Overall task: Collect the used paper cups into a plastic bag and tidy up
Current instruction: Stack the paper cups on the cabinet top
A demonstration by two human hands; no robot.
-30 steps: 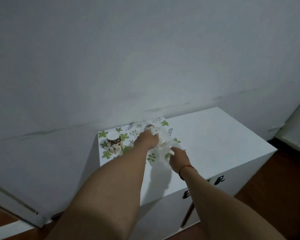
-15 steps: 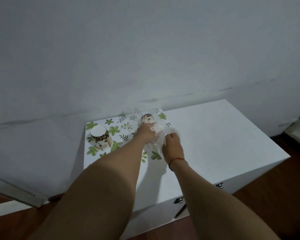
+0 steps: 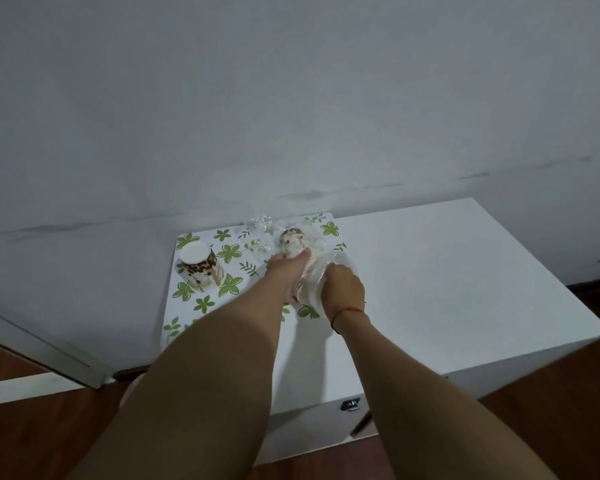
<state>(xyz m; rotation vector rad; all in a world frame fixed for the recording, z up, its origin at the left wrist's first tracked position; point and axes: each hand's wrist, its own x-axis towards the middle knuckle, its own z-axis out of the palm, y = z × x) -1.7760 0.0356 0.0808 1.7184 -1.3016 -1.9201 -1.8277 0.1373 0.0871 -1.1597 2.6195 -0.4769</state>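
A clear plastic bag lies on the leaf-patterned mat on top of the white cabinet. A brown-patterned paper cup lies on its side inside the bag. My left hand grips that cup and the bag's left side. My right hand holds the bag's mouth on the right, next to the left hand. A second brown-patterned paper cup stands upside down on the mat at the left, apart from both hands.
A grey wall rises directly behind the cabinet. Metal handles show on the cabinet's front. Dark wooden floor lies to the right and left of the cabinet.
My right hand has moved left and closed on the bag beside my left hand. The cup now sits deeper inside the bag. The view has tilted downward.
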